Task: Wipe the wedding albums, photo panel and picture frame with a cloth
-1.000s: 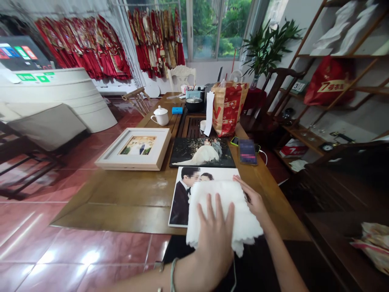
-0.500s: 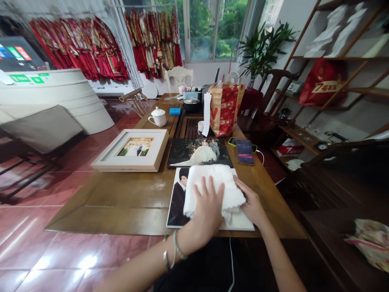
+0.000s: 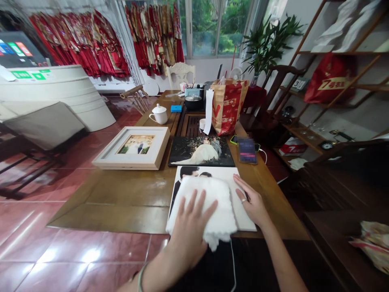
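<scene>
A white cloth (image 3: 219,192) lies over much of a photo panel (image 3: 243,215) at the table's near edge. My left hand (image 3: 190,229) rests flat on this cloth, fingers spread. Part of the cloth hangs past the panel's near edge. At the panel's right side, my right hand (image 3: 251,200) touches the surface and edge with fingers stretched out. Dark-haired heads and a dark suit show on the uncovered part of the panel. Just beyond it lies a dark wedding photo panel (image 3: 203,153) with a white gown in the picture.
A light wood picture frame (image 3: 161,152) lies to the left. A phone (image 3: 246,151) with a cable lies right. Farther back stand a red and tan paper bag (image 3: 226,109), a lidded white mug (image 3: 159,114), a blue box (image 3: 176,108) and a black pot (image 3: 193,103).
My left hand has slid the cloth toward me and to the left, baring more of the panel's top and right side. My right hand stays at the right edge.
</scene>
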`<act>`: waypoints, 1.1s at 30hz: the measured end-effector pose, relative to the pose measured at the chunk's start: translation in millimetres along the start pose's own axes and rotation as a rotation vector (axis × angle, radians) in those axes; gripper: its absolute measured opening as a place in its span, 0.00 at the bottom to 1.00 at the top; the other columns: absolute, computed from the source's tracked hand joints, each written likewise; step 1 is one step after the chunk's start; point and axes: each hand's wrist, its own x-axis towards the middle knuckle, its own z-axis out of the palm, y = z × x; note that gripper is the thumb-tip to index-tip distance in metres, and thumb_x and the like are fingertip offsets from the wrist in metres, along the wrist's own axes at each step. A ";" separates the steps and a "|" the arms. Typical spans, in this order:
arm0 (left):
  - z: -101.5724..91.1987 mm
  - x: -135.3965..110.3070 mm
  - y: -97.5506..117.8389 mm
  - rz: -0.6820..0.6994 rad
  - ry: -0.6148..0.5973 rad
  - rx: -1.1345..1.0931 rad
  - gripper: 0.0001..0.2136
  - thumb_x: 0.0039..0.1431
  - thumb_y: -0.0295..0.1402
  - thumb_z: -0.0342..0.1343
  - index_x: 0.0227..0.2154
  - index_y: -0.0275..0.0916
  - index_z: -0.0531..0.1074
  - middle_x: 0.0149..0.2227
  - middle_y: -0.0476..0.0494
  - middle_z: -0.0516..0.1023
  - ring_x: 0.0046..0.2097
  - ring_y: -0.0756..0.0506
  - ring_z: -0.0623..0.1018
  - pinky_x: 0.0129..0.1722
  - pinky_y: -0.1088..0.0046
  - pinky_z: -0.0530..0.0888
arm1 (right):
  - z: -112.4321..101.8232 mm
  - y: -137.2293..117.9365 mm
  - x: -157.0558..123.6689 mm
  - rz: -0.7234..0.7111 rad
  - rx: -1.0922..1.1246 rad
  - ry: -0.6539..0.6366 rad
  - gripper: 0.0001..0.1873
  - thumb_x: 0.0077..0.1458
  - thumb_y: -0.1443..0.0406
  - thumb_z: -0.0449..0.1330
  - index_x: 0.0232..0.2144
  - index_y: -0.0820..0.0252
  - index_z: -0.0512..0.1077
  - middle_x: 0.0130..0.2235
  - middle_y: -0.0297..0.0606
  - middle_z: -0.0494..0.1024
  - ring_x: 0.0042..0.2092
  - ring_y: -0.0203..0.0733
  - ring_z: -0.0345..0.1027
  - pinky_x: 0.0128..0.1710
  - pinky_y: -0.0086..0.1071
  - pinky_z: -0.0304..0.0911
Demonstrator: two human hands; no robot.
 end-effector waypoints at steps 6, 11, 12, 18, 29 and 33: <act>-22.4 59.7 -40.3 -0.168 0.111 0.080 0.37 0.50 0.27 0.56 0.64 0.47 0.51 0.67 0.38 0.46 0.67 0.34 0.45 0.61 0.50 0.49 | 0.3 -4.3 0.4 -0.004 0.015 0.020 0.23 0.61 0.62 0.51 0.58 0.52 0.63 0.61 0.39 0.64 0.63 0.46 0.56 0.63 0.48 0.51; -23.0 44.4 -49.6 -0.155 0.111 0.069 0.40 0.45 0.20 0.51 0.63 0.47 0.51 0.67 0.42 0.47 0.67 0.38 0.45 0.62 0.53 0.49 | 0.3 -6.6 0.5 0.012 0.021 0.011 0.23 0.61 0.62 0.51 0.58 0.54 0.64 0.61 0.40 0.64 0.63 0.45 0.55 0.63 0.47 0.51; -21.2 34.4 -46.4 -0.150 0.092 0.062 0.41 0.43 0.19 0.50 0.63 0.48 0.51 0.67 0.43 0.46 0.67 0.38 0.44 0.63 0.53 0.48 | 0.4 -6.5 0.5 0.011 0.023 0.011 0.23 0.61 0.62 0.51 0.58 0.54 0.64 0.61 0.39 0.64 0.63 0.45 0.55 0.63 0.47 0.51; -3.9 -27.3 -13.3 -0.024 -0.001 0.006 0.48 0.32 0.20 0.48 0.64 0.53 0.49 0.68 0.54 0.37 0.67 0.40 0.38 0.64 0.52 0.42 | 1.4 -2.9 0.4 -0.001 0.020 0.016 0.22 0.61 0.62 0.51 0.58 0.52 0.64 0.61 0.39 0.64 0.63 0.45 0.56 0.63 0.47 0.52; -9.5 43.0 0.7 0.086 0.042 -0.014 0.39 0.47 0.27 0.55 0.63 0.52 0.51 0.68 0.48 0.44 0.67 0.38 0.42 0.63 0.52 0.45 | 2.8 4.5 -1.1 -0.026 0.054 0.053 0.27 0.57 0.69 0.52 0.59 0.51 0.63 0.61 0.38 0.65 0.62 0.46 0.58 0.61 0.46 0.56; -16.0 78.1 4.3 0.045 0.063 0.037 0.34 0.52 0.30 0.56 0.62 0.50 0.53 0.67 0.43 0.48 0.67 0.37 0.47 0.62 0.52 0.50 | 3.1 7.8 -2.3 0.000 0.063 0.069 0.32 0.52 0.73 0.53 0.60 0.51 0.61 0.61 0.38 0.64 0.62 0.48 0.58 0.61 0.48 0.55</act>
